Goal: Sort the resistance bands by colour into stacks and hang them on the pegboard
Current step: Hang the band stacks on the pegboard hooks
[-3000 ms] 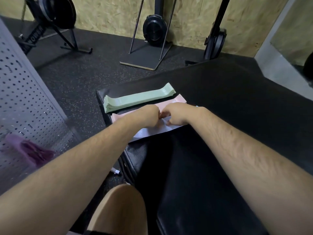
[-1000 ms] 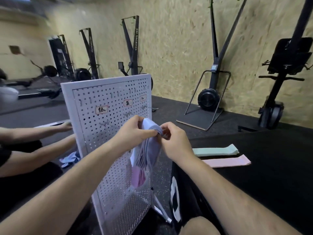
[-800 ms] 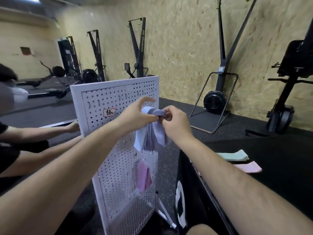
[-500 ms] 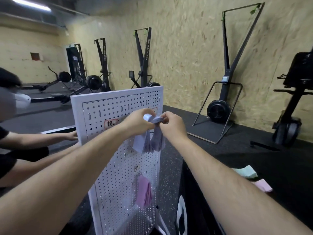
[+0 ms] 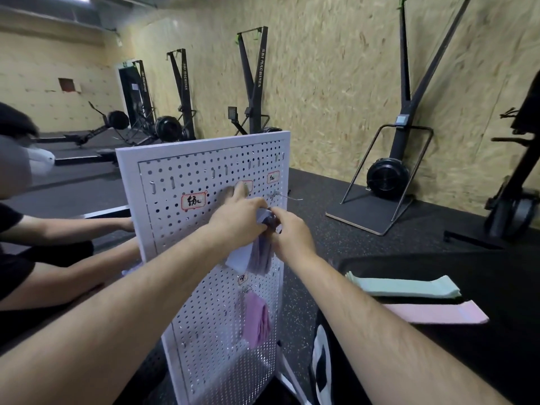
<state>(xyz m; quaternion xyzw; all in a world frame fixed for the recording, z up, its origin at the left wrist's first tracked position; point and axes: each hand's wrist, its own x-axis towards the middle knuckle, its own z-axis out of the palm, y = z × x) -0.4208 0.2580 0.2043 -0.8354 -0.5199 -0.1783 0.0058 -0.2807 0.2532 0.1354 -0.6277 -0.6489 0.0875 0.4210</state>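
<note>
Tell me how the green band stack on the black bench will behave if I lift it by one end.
Probably floppy: the lilac bundle held at the pegboard hangs limp. The green stack is thin loose layers, so it would likely sag and might fan apart. It looks light for its length.

Left grip (image 5: pixel 238 222) pinching, right grip (image 5: pixel 292 236) pinching, arms outstretched

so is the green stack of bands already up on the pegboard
No, the green stack lies flat on the black padded surface beside the pink stack, away from the pegboard.
</note>
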